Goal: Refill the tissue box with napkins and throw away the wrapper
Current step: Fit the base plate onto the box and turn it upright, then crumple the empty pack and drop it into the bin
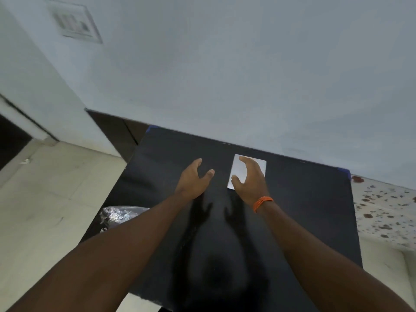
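In front of me a black matte rectangular table (pixel 292 221) stands against the pale wall, carrying a flat white rectangular pack (pixel 238 167) near its far edge and a crinkled clear plastic bag (pixel 119 215) at its left edge.

A domestic interior is showing: pale painted wall (pixel 247 75), tiled floor (pixel 45 199), wall switch plate (pixel 74 21), black-covered table (pixel 292 221).

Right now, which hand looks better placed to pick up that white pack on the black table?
The right hand: it hovers open directly over the white pack, thumb and fingers spread around it. The left hand is open beside it, over bare table.
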